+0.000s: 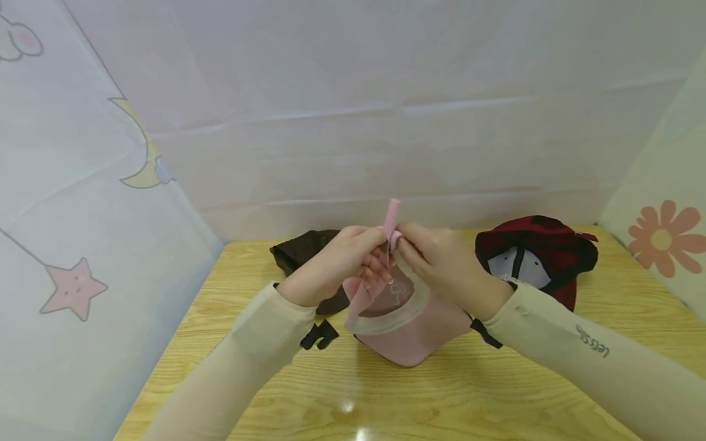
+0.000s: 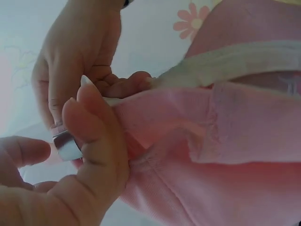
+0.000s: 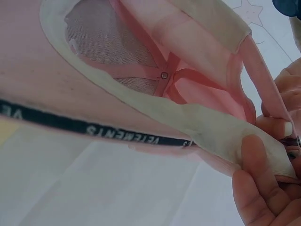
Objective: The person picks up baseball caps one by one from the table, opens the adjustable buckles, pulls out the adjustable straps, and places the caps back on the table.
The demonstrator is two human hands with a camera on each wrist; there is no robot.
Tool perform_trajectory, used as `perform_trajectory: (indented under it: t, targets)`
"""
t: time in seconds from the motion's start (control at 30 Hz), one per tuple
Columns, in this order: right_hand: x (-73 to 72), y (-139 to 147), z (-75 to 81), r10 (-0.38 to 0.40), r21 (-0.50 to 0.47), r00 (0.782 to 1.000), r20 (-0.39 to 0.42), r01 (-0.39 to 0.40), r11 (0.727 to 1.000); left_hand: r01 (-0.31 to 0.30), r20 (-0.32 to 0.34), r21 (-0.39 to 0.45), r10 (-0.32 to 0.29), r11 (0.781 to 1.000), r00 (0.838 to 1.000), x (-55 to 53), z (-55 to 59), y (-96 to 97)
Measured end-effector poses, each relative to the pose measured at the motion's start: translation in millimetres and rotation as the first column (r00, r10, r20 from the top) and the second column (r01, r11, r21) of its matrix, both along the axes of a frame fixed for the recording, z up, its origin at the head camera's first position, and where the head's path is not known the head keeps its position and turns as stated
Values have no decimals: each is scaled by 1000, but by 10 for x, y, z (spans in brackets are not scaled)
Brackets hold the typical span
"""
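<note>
A pink baseball cap (image 1: 415, 334) hangs between both hands, its inside and white sweatband (image 3: 117, 92) facing up toward me. My left hand (image 1: 353, 251) pinches the pink back strap, whose loose end (image 1: 392, 211) sticks up above the fingers. From the other side my right hand (image 1: 436, 254) pinches the strap close by. A silver metal buckle (image 2: 67, 145) shows on the strap between the fingertips in the left wrist view. Several right fingers press the sweatband's end in the right wrist view. Fingers partly hide where strap and buckle meet.
A dark cap (image 1: 300, 251) lies on the wooden table (image 1: 265, 392) behind my left hand. At the right rests a red and black cap (image 1: 535, 251), its inside showing. Pale printed fabric walls (image 1: 331, 153) stand behind and at both sides.
</note>
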State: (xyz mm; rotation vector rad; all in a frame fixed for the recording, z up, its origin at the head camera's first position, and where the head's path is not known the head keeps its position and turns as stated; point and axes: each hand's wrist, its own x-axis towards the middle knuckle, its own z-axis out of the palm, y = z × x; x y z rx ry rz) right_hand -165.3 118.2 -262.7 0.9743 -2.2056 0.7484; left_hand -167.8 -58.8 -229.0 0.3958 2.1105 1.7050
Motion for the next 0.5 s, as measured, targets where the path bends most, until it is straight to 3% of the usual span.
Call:
perform_trajectory:
  t: [0.17, 0.5]
  targets:
    - [1, -14, -18, 18, 9, 1000, -11, -18, 1000, -58, -12, -19, 58, 998, 998, 3, -2, 58]
    - [6, -49, -40, 46, 12, 999, -12, -46, 999, -65, -23, -14, 65, 998, 998, 3, -46, 100]
